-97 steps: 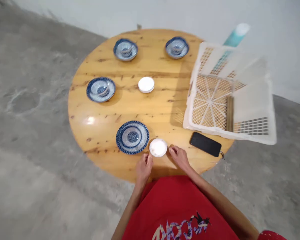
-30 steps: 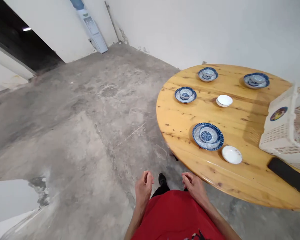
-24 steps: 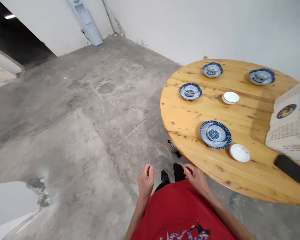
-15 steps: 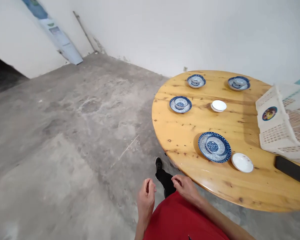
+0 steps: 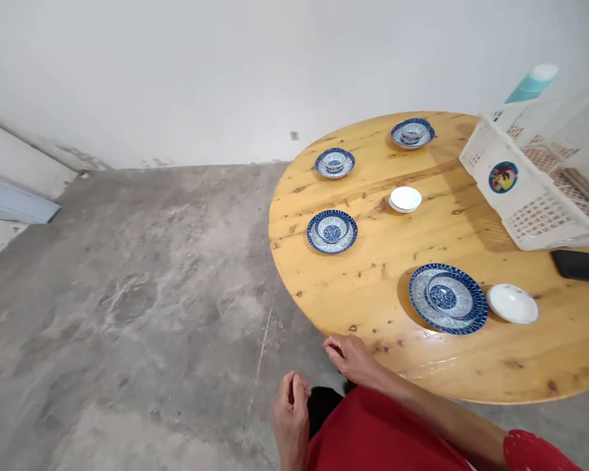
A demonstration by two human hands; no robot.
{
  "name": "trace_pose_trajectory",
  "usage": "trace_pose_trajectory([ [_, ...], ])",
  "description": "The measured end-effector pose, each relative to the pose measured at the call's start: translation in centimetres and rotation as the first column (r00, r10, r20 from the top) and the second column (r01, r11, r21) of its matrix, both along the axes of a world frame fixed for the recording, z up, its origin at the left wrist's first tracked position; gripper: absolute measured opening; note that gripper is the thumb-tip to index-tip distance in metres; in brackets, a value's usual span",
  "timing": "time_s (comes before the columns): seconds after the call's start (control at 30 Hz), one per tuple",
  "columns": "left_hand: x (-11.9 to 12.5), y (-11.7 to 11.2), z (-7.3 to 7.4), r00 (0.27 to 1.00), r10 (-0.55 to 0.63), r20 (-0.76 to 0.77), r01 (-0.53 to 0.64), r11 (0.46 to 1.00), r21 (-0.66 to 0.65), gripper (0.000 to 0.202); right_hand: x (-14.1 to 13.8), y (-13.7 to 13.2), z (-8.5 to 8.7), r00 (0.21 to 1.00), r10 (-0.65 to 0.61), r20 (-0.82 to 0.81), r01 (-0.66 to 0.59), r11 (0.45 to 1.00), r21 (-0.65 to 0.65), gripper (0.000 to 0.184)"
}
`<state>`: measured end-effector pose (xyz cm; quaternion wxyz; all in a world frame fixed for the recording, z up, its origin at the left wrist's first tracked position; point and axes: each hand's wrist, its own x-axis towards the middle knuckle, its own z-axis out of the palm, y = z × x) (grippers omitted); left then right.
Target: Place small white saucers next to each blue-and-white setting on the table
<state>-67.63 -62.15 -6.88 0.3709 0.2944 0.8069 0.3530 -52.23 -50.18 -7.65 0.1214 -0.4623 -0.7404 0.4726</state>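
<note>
My left hand (image 5: 290, 407) hangs loosely curled above the concrete floor, holding nothing. At the near rim of the round wooden table (image 5: 373, 288), my right hand (image 5: 349, 357) is also empty with its fingers bent. Nearest to it is a blue patterned plate with a bowl on it (image 5: 447, 298), and a small white dish (image 5: 513, 303) lies just to the right of that. Another blue plate and bowl (image 5: 332, 231) sits toward the table's left edge. A stack of white dishes (image 5: 405, 199) is near the middle.
Two more blue plate-and-bowl sets (image 5: 334, 162) (image 5: 413, 133) stand at the far side. A white plastic basket (image 5: 525, 190) takes the right of the table, with a black phone (image 5: 582, 265) in front of it. Bare concrete floor (image 5: 127, 294) stretches left to a white wall.
I have stepped away from the table's front and around its left side, so the view turned. Both hands left the small white dish and came down empty near my waist.
</note>
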Motion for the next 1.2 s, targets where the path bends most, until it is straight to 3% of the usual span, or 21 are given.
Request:
trace_pose_trajectory([
  [0.17,-3.1,4.1,-0.2,0.988,-0.153,0.030,0.152,0.988,0.037,0.039,-3.1,2.1,1.3,0.999,-0.053,0.005,0.053,0.998,0.040,0.022],
  [0.33,-8.5,9.1,0.5,0.929,-0.365,-0.056,0.368,0.928,0.058,0.035,-5.9,3.3,0.8,0.966,-0.250,0.074,0.244,0.966,0.081,0.026],
  [0.47,-15.0,12.3,1.0,0.888,-0.452,-0.080,0.458,0.886,0.079,0.034,-9.8,3.2,-0.2,0.898,-0.435,0.067,0.431,0.900,0.073,0.028],
  [0.57,-20.0,14.3,0.9,0.884,-0.460,-0.090,0.466,0.883,0.064,0.033,-13.4,2.9,-0.3,0.837,-0.545,0.035,0.543,0.838,0.059,0.029],
  [0.7,-24.0,16.8,0.2,0.865,-0.498,-0.061,0.500,0.865,0.037,0.035,-16.1,2.9,0.4,0.756,-0.654,-0.005,0.654,0.755,0.045,0.030],
  [0.8,-24.3,18.5,-0.2,0.806,-0.591,-0.023,0.592,0.804,0.056,0.031,-15.5,2.9,0.9,0.650,-0.760,-0.009,0.760,0.649,0.032,0.031],
  [0.97,-21.7,20.9,-0.7,0.703,-0.710,0.037,0.705,0.703,0.099,0.029,-11.6,4.1,1.0,0.471,-0.882,-0.013,0.881,0.470,0.063,0.029],
  [1.1,-20.0,22.9,-1.3,0.606,-0.794,0.047,0.787,0.607,0.112,0.030,-7.3,8.1,1.0,0.369,-0.929,-0.012,0.922,0.365,0.132,0.029],
  [1.2,-19.7,25.7,-1.4,0.578,-0.814,0.053,0.809,0.581,0.091,0.032,-3.4,12.8,0.7,0.306,-0.952,-0.014,0.941,0.300,0.157,0.027],
])
